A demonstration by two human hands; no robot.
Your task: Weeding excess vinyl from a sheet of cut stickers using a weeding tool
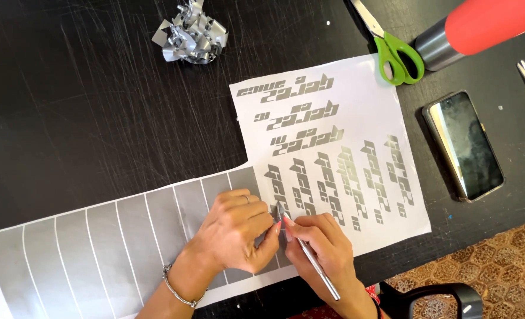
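A white backing sheet (369,94) with silver vinyl lettering and silver strips lies on a black table. My right hand (324,248) holds a slim metal weeding tool (318,269) like a pen, its tip against a silver letter near the sheet's middle. My left hand (236,233), with a ring and a bracelet, presses down on the sheet right beside the tool tip, fingers pinched at the same letter.
A ball of silver vinyl scraps (191,35) sits at the back. Green-handled scissors (395,53), a red and metal cylinder (481,26) and a phone (463,145) lie at the right. A patterned rug (499,260) shows past the table edge.
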